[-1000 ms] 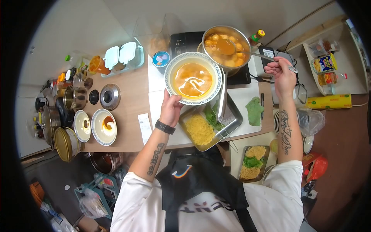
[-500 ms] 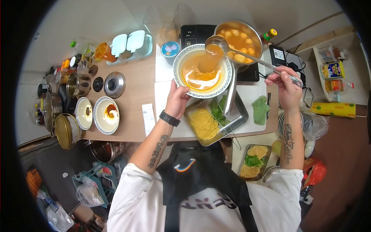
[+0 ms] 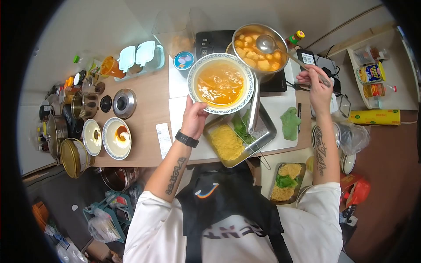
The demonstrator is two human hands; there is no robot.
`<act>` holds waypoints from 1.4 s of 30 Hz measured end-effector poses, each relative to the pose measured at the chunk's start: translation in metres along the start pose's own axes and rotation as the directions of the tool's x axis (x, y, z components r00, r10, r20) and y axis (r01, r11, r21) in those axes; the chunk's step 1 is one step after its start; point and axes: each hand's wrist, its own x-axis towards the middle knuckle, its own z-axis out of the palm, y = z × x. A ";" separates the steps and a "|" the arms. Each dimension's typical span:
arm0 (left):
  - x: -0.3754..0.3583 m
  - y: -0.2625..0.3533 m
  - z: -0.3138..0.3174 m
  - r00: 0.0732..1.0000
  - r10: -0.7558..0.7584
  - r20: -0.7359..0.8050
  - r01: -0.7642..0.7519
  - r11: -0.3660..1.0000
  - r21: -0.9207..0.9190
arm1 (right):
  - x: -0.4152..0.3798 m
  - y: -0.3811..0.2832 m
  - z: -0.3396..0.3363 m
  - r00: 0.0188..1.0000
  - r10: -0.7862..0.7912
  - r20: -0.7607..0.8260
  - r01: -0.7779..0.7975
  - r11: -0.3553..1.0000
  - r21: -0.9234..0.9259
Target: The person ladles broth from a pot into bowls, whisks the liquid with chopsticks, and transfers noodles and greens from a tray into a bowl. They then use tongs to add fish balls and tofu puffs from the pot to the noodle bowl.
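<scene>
The left hand pinches the patterned round ceramic bowl of glossy orange broth above the counter's far edge. The right hand, forearm extended, grips the shiny metal ladle over the silvery pot.

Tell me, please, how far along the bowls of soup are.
The bowl in the left hand already has broth in it. The right hand has the ladle at the pot. Apparently left: the noodles and greens, lying in the metal tray, and two bowls farther left, holding only dark and white seasoning.
</scene>
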 end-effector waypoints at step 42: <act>-0.007 0.002 -0.010 0.998 0.039 -0.058 -0.043 0.997 -0.064 | -0.038 0.001 -0.012 0.974 -0.110 0.199 0.041 0.946 0.322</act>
